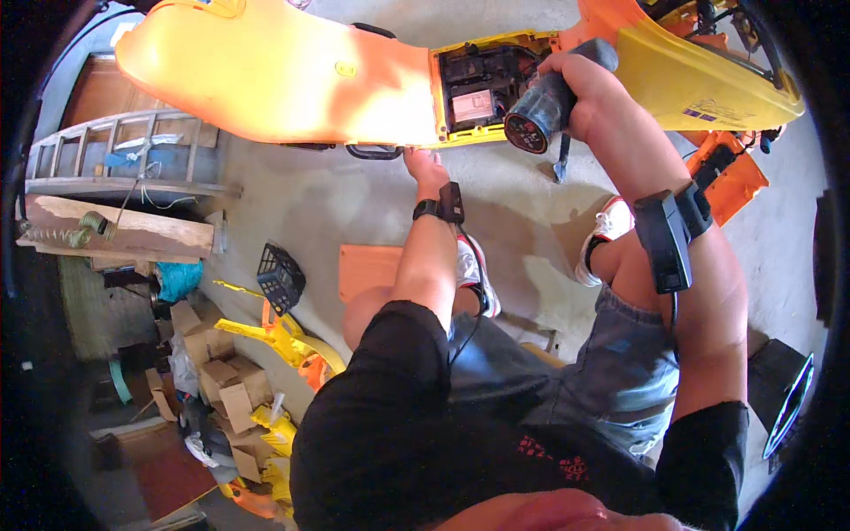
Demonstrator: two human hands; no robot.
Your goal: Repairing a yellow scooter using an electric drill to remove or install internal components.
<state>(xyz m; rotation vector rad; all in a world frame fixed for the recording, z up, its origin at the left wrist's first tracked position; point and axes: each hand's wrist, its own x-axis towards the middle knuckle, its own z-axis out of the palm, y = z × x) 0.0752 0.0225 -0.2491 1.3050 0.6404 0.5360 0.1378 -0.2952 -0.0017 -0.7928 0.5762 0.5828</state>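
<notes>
A yellow and orange scooter body (292, 80) stretches across the far side, with an open compartment (482, 66) of black parts and a silver box (473, 105) in it. My right hand (584, 88) is wrapped round a dark cordless power tool (542, 108) over the compartment's right end; the tool's working tip is hidden. At the compartment's near left corner, my left hand (427, 164) touches the scooter's lower edge with curled fingers. What they hold, if anything, is hidden. Beside them, a black grab handle (374, 152) juts from the body.
On the left lie a wooden ladder (115, 146), a plank (133, 226) and cardboard boxes (235, 389). A black basket (281, 279), yellow panels (283, 336) and an orange sheet (365, 268) rest on the floor. An orange part (730, 177) lies at right; a round-faced black device (784, 398) stands behind my right arm.
</notes>
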